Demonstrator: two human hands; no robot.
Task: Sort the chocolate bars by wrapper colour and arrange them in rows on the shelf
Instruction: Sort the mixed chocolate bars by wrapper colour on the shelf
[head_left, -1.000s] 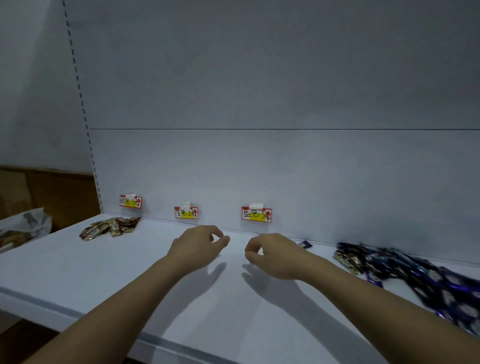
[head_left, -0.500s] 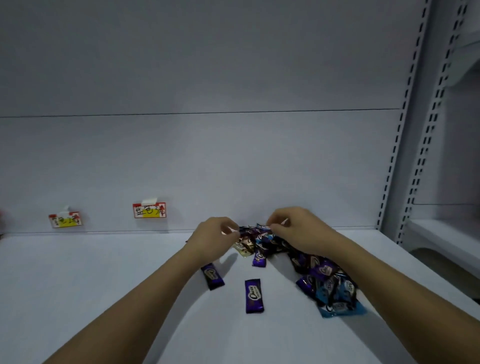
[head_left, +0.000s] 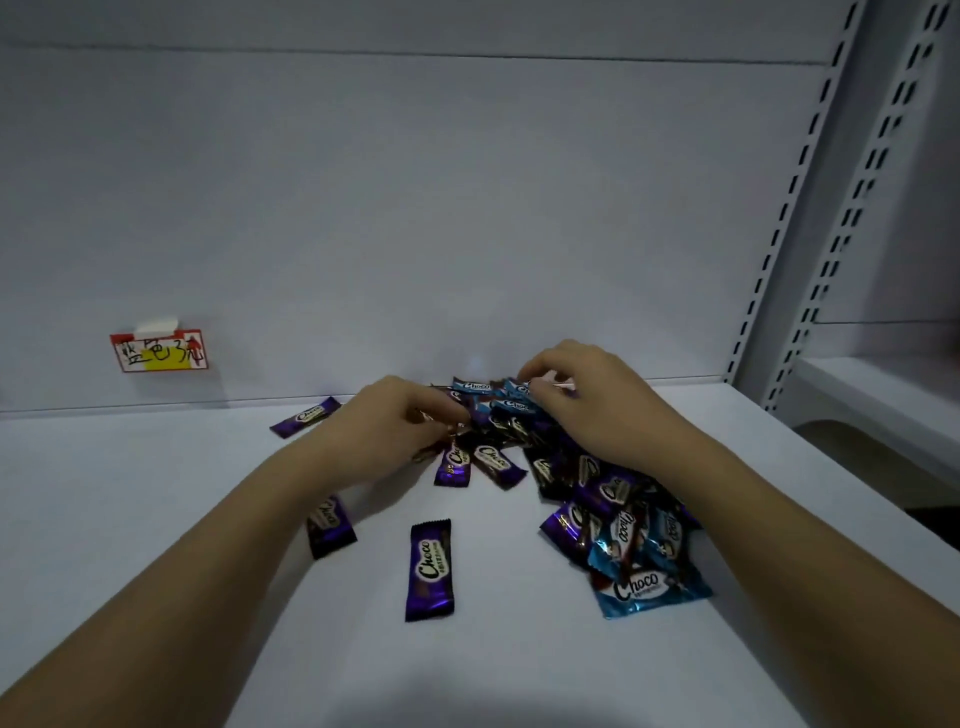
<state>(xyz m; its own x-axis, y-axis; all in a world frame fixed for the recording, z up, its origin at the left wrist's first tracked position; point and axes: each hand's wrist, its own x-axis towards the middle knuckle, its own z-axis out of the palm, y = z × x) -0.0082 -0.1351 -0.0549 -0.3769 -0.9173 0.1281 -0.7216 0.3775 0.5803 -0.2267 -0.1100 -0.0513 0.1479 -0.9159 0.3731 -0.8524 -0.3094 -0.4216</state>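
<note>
Both hands were down in the mixed heap of chocolate bars (head_left: 566, 467) at centre-right of the frame, on the white shelf (head_left: 156, 519). The left hand (head_left: 387, 423) had its fingers curled into the heap's left edge; whether that grip had closed on a wrapper could not be told. The right hand (head_left: 587, 400) was at the heap's far end, near the back panel (head_left: 467, 208), its fingertips pinching a blue bar (head_left: 530, 389).

The heap ran lengthwise from upper centre towards lower right, so it lay directly under the right hand and just right of the left. Purple, blue and dark wrappers were jumbled together, and no row was yet formed there.

Four purple bars lay loose: one (head_left: 305, 415) by the back panel at centre-left, one (head_left: 329, 525) partly under the left forearm, one (head_left: 429, 569) alone at lower centre with its long axis running front to back, and one (head_left: 453, 464) touching the heap's edge.

Open room lay leftward, towards the handwritten label (head_left: 158, 352) at the left of the frame. On the right, the slotted upright (head_left: 795, 208) and the shelf's edge closed in. In my judgement, sorted bars would best travel left, the left hand being nearer.
</note>
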